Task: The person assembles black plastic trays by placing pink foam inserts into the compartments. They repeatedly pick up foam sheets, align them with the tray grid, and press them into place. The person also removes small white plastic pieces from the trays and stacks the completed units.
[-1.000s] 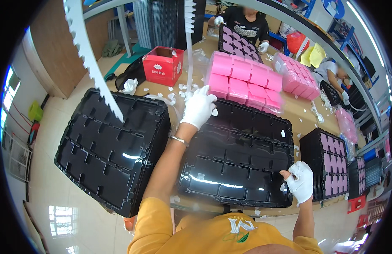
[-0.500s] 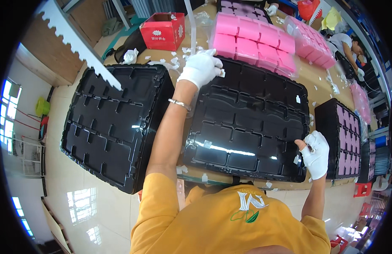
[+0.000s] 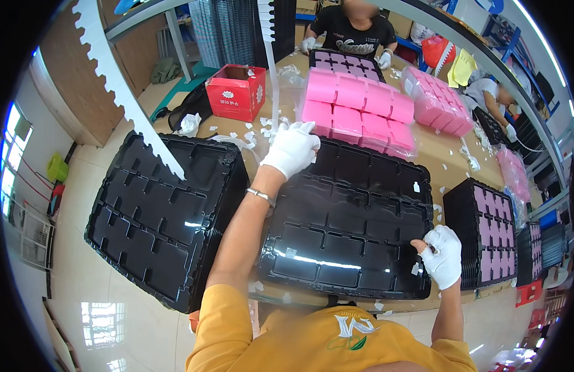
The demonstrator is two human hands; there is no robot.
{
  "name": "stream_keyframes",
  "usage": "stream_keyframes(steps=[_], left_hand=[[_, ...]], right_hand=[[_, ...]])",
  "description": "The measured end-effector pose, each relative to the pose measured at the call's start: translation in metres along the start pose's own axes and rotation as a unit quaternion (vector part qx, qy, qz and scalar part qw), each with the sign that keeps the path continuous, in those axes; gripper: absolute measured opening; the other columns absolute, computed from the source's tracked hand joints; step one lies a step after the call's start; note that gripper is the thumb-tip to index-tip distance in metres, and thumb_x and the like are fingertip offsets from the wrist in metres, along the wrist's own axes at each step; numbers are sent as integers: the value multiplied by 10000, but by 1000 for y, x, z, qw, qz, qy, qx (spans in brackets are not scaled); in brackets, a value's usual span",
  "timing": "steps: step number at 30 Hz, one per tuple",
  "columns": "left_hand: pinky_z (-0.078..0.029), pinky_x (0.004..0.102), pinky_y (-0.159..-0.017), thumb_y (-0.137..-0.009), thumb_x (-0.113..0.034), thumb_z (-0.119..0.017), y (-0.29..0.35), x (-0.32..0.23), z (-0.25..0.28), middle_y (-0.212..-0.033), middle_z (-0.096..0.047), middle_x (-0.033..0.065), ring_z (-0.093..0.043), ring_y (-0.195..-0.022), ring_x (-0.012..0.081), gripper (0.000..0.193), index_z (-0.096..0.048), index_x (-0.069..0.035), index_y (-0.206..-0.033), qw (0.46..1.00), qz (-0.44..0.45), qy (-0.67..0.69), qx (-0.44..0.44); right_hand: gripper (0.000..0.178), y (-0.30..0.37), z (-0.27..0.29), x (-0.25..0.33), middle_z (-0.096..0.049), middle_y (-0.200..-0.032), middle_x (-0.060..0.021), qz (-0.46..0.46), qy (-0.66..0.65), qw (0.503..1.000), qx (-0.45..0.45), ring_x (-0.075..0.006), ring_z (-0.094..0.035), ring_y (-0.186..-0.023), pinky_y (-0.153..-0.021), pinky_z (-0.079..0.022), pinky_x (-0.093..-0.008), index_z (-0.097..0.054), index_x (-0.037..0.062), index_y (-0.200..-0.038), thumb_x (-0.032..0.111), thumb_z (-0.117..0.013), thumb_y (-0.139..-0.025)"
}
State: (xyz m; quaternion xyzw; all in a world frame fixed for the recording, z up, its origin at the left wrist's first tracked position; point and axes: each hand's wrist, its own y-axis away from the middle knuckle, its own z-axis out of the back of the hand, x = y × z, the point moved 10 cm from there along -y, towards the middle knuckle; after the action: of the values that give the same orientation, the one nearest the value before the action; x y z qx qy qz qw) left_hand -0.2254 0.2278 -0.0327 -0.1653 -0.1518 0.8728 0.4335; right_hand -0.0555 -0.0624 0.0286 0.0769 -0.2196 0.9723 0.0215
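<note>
A glossy black compartment tray [image 3: 346, 217] lies before me, with small white tabs [image 3: 416, 186] on its surface. At its far left corner is my left hand [image 3: 292, 150] in a white glove, fingers closed together. A small white piece shows by the fingertips; whether they grip it is unclear. My right hand [image 3: 443, 257], also gloved, is at the tray's right edge with its fingers curled and the bare thumb reaching over the rim. What lies inside those fingers is hidden.
Black trays [image 3: 169, 217] are stacked on the left, more with pink inserts [image 3: 496, 232] on the right. Bagged pink foam blocks [image 3: 361, 111] and a red box [image 3: 236, 93] stand behind. White toothed strips [image 3: 122, 93] hang overhead. A co-worker [image 3: 352, 31] sits across the table.
My view has tipped upward, so the table sits lower and the co-worker opposite shows more. Both hands keep nearly the same places at the tray.
</note>
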Motion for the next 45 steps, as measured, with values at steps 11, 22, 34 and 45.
stream_keyframes(steps=[11,22,34,45], left_hand=[[-387,488,-1011,-721,-166,-680,11,-5,12,-1325,-521,225,-517,-1187,389,102,-687,-152,-822,995,-39,10,-88],[-416,397,-1002,-756,-54,-647,20,13,8,-1302,-537,178,-518,-1193,361,87,-648,-51,-843,988,-13,111,-103],[-425,404,-975,-673,-184,-729,15,13,9,-1160,-582,162,-525,-1129,382,162,-682,-78,-786,993,4,81,-86],[-306,450,-1101,-660,-224,-744,7,33,-25,-1426,-426,220,-358,-1325,441,178,-681,-139,-804,977,127,170,30]], right_hand=[[334,6,5,6,-425,-623,-111,9,-29,1000,-3,-306,-442,-598,-556,-361,-390,-494,49,-627,185,-791,-695],[322,27,2,-21,-413,-628,-88,-56,-88,994,-12,-251,-411,-588,-534,-341,-358,-501,28,-653,151,-789,-727],[325,14,-7,-14,-476,-640,-122,9,-11,1000,-3,-336,-495,-620,-574,-387,-425,-524,60,-625,246,-783,-692],[332,4,-1,10,-465,-620,-111,-4,11,1000,10,-312,-479,-593,-553,-384,-402,-524,60,-605,239,-797,-665]])
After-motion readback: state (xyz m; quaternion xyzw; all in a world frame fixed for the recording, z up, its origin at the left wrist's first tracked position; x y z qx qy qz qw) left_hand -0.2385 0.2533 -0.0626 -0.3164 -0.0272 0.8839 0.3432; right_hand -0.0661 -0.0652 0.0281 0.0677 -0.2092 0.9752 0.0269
